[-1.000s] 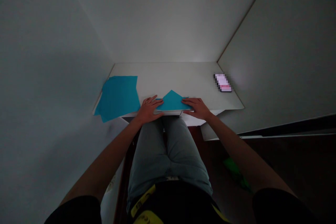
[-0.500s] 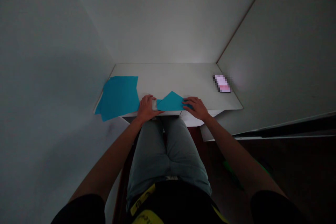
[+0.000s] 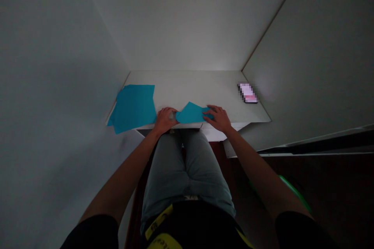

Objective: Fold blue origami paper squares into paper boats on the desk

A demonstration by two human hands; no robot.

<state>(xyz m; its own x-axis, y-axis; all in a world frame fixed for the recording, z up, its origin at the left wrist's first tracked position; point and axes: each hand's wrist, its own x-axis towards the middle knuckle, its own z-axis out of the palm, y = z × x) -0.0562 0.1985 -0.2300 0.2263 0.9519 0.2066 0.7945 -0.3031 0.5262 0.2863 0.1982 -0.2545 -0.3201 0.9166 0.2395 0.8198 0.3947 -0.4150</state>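
Note:
A folded piece of blue paper point(image 3: 191, 113) lies at the front edge of the white tabletop, its upper fold rising to a blunt peak. My left hand point(image 3: 165, 120) is closed on the paper's narrow left end, thumb and fingertips meeting there. Around the right end curls my right hand point(image 3: 218, 118), with a strip of blue showing between its thumb and fingers. To the left of my left hand is a stack of flat blue paper sheets point(image 3: 134, 107), slightly fanned and overhanging the front edge.
A phone point(image 3: 247, 92) with a lit, blurred screen rests at the right side of the white tabletop point(image 3: 187, 85). Walls enclose the table at the back, left and right. Below the front edge is a white drawer front point(image 3: 214, 135). A green object point(image 3: 295, 192) is on the dark floor at right.
My left fingers have closed in on the paper's left end, moving slightly right. That end now looks narrower and the peak has shifted slightly left. My right hand stays at the right end.

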